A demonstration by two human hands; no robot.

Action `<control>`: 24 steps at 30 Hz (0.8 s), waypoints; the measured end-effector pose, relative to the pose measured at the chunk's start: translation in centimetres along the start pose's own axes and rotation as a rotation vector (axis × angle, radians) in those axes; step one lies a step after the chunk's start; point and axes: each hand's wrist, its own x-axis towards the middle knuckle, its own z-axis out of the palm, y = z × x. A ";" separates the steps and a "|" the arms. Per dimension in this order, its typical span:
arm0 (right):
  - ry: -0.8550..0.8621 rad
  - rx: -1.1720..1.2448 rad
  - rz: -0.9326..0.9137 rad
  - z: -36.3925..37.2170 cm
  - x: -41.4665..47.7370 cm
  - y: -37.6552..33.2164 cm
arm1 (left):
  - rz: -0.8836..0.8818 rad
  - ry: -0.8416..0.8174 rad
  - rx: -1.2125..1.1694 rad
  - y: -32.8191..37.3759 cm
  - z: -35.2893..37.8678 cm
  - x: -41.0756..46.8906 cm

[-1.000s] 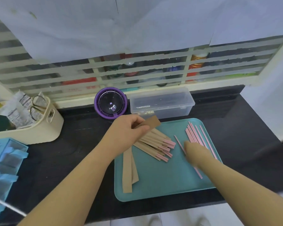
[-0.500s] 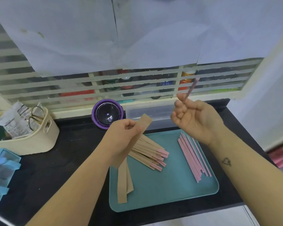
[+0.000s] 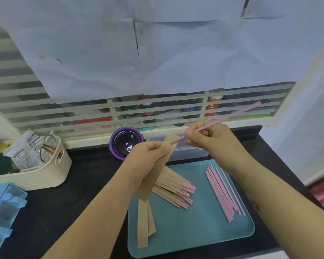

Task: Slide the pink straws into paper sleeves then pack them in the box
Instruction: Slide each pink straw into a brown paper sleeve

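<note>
Pinching a thin pink plastic straw (image 3: 223,119) near its lower end, the right hand (image 3: 208,139) has its grip closed on it between thumb and fingertips, above the far part of the black table (image 3: 82,184). The straw slants up to the right. Its lower tip meets the top of a flat brown paper sleeve (image 3: 153,178); how far it is inside cannot be told. The left hand (image 3: 148,157) holds that sleeve, grip curled round its upper part, and the rest hangs down over a teal rectangular plastic tray (image 3: 195,236).

The tray lies at the table's near edge, right of centre. On it are a bundle of loose pink straws (image 3: 223,193) along the right side, a fanned pile of sleeved straws (image 3: 174,187) with pink ends showing, and a few empty brown sleeves (image 3: 143,227) by the left edge.

A clear plastic box (image 3: 185,155), partly hidden by the hands, sits along the table's far edge, with a round purple gadget (image 3: 125,144) just left of it. A cream basket (image 3: 45,176) holding scissors (image 3: 47,148) stands at the far left, and a blue drawer organiser (image 3: 2,208) sits at the near left corner.
</note>
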 end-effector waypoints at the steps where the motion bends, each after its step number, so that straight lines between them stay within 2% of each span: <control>1: -0.001 -0.004 -0.002 0.1 0.1 0.0 | 0.007 -0.008 -0.004 0.2 0.0 0.0; 11: 0.015 0.081 0.015 0.7 0.4 0.4 | 0.023 -0.037 -0.082 0.9 -0.1 -0.1; 17: -0.018 0.271 0.061 1.1 0.4 0.2 | 0.024 -0.054 -0.117 0.9 0.2 0.1; 24: -0.018 0.210 0.005 1.1 0.3 0.1 | 0.036 -0.055 -0.140 0.8 0.4 0.4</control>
